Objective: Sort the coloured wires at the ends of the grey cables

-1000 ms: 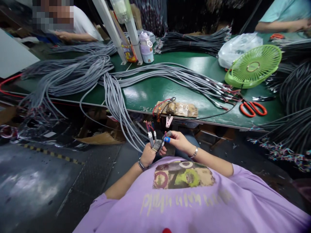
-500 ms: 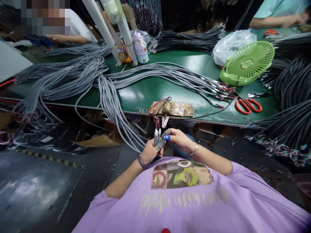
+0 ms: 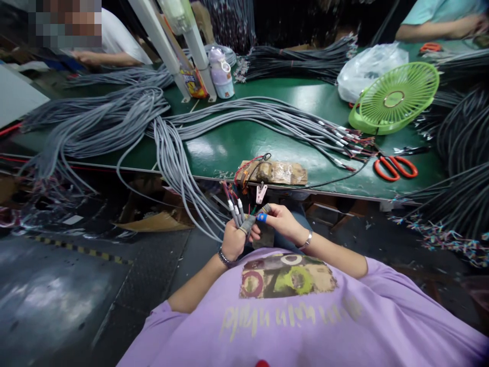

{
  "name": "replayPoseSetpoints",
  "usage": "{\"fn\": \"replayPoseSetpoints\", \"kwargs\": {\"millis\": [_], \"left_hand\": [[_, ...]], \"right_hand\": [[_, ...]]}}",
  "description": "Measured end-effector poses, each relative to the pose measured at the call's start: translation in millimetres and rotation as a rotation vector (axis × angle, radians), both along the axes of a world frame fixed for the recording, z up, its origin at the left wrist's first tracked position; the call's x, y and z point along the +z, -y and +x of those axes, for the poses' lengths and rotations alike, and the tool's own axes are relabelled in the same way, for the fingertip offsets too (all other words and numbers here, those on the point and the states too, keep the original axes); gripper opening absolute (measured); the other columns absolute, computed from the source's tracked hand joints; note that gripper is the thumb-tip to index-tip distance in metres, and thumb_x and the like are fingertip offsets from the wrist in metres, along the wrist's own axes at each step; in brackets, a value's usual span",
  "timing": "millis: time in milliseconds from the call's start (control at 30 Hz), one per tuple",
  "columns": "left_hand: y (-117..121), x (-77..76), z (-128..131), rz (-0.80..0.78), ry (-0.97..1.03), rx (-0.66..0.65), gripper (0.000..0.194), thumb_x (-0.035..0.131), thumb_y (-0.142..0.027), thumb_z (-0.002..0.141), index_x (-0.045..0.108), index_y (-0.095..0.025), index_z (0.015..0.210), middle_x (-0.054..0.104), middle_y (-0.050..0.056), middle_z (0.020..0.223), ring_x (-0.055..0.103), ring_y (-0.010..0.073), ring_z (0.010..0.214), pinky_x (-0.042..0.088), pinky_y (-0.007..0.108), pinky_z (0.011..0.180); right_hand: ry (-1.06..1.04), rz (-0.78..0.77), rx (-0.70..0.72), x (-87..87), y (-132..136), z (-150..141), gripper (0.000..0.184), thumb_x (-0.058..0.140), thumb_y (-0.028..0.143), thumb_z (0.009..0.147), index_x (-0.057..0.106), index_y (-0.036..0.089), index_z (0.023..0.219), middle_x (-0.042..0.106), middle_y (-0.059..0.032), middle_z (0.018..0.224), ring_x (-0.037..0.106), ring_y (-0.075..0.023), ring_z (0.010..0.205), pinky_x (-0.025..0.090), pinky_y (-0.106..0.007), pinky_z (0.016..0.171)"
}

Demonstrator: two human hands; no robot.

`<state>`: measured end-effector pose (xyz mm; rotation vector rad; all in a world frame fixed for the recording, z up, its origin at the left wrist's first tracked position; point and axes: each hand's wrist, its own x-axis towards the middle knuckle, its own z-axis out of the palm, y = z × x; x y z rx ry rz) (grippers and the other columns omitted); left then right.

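My left hand [image 3: 236, 238] is closed around the ends of several grey cables [image 3: 236, 214], whose white-wrapped tips and thin coloured wires stick up past the fingers. Close beside it, my right hand [image 3: 280, 221] pinches fine wires near the left thumb; exactly which wires is too small to tell. Grey covers sit on some fingertips, and a blue band wraps one right finger. Just above the hands, a pink clip [image 3: 261, 193] hangs at the bench edge below a taped wooden block [image 3: 280, 172] with red and black leads.
Grey cable bundles [image 3: 114, 120] lie across the green bench [image 3: 214, 148]. At the right are orange-handled scissors [image 3: 395, 167], a green fan [image 3: 397, 97], a plastic bag [image 3: 370, 71] and black cables [image 3: 458, 168]. A bottle [image 3: 221, 76] stands behind. Two people [image 3: 118, 38] work across the bench.
The cable ends in my left hand have swung left and fanned apart, away from the clip. My right hand stays close beside, now with thin wires visible at its fingertips.
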<state>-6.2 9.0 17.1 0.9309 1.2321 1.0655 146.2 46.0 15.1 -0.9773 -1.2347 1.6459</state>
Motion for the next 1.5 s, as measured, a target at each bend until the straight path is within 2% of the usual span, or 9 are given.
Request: {"fn": "replayPoseSetpoints", "kwargs": {"millis": [100, 400, 600, 667, 867, 1100, 1167, 1333, 1500], "left_hand": [[-1, -1.2, 1, -0.034, 0.085, 0.068, 0.04, 0.069, -0.052, 0.07, 0.063, -0.013, 0.077, 0.068, 0.005, 0.06, 0.061, 0.0144, 0.044, 0.042, 0.021, 0.037], [0, 0.9, 2, -0.028, 0.085, 0.079, 0.037, 0.071, -0.047, 0.069, 0.063, -0.012, 0.079, 0.069, 0.006, 0.063, 0.061, 0.0137, 0.044, 0.037, 0.019, 0.034], [4, -0.1, 2, -0.028, 0.033, -0.164, 0.032, 0.07, -0.042, 0.072, 0.062, -0.012, 0.065, 0.067, 0.006, 0.058, 0.058, 0.0111, 0.04, 0.035, 0.018, 0.035], [3, -0.6, 2, -0.03, 0.037, -0.187, 0.033, 0.069, -0.042, 0.073, 0.062, -0.011, 0.064, 0.066, 0.006, 0.057, 0.057, 0.0108, 0.04, 0.035, 0.018, 0.035], [-3, 2.0, -1, -0.025, 0.091, -0.001, 0.034, 0.068, -0.044, 0.073, 0.061, -0.012, 0.063, 0.065, 0.004, 0.056, 0.055, 0.0093, 0.038, 0.033, 0.017, 0.034], [-4, 2.2, 1, -0.047, 0.05, -0.068, 0.033, 0.069, -0.042, 0.072, 0.062, -0.012, 0.062, 0.064, 0.004, 0.052, 0.054, 0.0098, 0.037, 0.034, 0.018, 0.034], [-4, 1.7, 2, -0.055, 0.043, -0.094, 0.032, 0.07, -0.042, 0.07, 0.062, -0.012, 0.063, 0.065, 0.005, 0.053, 0.055, 0.0103, 0.037, 0.034, 0.018, 0.034], [-7, 0.6, 5, -0.052, 0.021, -0.13, 0.032, 0.069, -0.04, 0.072, 0.062, -0.011, 0.06, 0.064, 0.005, 0.052, 0.055, 0.0104, 0.038, 0.035, 0.018, 0.034], [-6, -6.1, 6, 0.007, -0.003, -0.058, 0.032, 0.066, -0.041, 0.076, 0.063, -0.012, 0.063, 0.064, 0.004, 0.053, 0.055, 0.0098, 0.039, 0.036, 0.018, 0.036]], "right_hand": [[0.023, 0.032, -0.025, -1.9, 2, -3, 0.026, 0.073, 0.04, 0.067, 0.063, 0.016, 0.07, 0.06, 0.0011, 0.065, 0.05, -0.0111, 0.06, 0.042, -0.026, 0.062], [0.014, 0.0, -0.08, 0.0, 1, -5, 0.023, 0.072, 0.037, 0.068, 0.063, 0.016, 0.068, 0.059, 0.0019, 0.062, 0.047, -0.0099, 0.057, 0.04, -0.025, 0.057], [-0.016, -0.092, -0.013, 1.8, 1, -2, 0.028, 0.075, 0.04, 0.064, 0.062, 0.015, 0.067, 0.056, 0.003, 0.058, 0.043, -0.008, 0.052, 0.036, -0.023, 0.053], [-0.017, -0.093, -0.009, 2.0, 2, -2, 0.029, 0.076, 0.04, 0.063, 0.062, 0.015, 0.067, 0.056, 0.003, 0.059, 0.043, -0.0079, 0.053, 0.036, -0.023, 0.053], [-0.043, -0.149, -0.129, -1.0, 2, -3, 0.029, 0.071, 0.042, 0.068, 0.058, 0.016, 0.068, 0.049, 0.0054, 0.057, 0.039, -0.0066, 0.051, 0.033, -0.021, 0.05], [-0.072, -0.165, 0.128, 6.5, -3, -1, 0.037, 0.074, 0.042, 0.066, 0.064, 0.015, 0.089, 0.06, 0.0012, 0.07, 0.049, -0.0089, 0.059, 0.036, -0.022, 0.055], [-0.077, -0.16, 0.149, 5.8, -6, -2, 0.036, 0.076, 0.04, 0.064, 0.064, 0.014, 0.087, 0.061, 0.0008, 0.069, 0.05, -0.0097, 0.06, 0.037, -0.023, 0.057], [-0.047, -0.152, 0.058, -1.3, -9, -2, 0.031, 0.076, 0.04, 0.063, 0.063, 0.013, 0.074, 0.058, 0.0022, 0.062, 0.044, -0.0079, 0.055, 0.033, -0.023, 0.053], [-0.017, -0.127, -0.05, -5.7, -7, -2, 0.033, 0.076, 0.042, 0.062, 0.06, 0.014, 0.069, 0.055, 0.0031, 0.059, 0.043, -0.0081, 0.054, 0.034, -0.023, 0.052]]}}
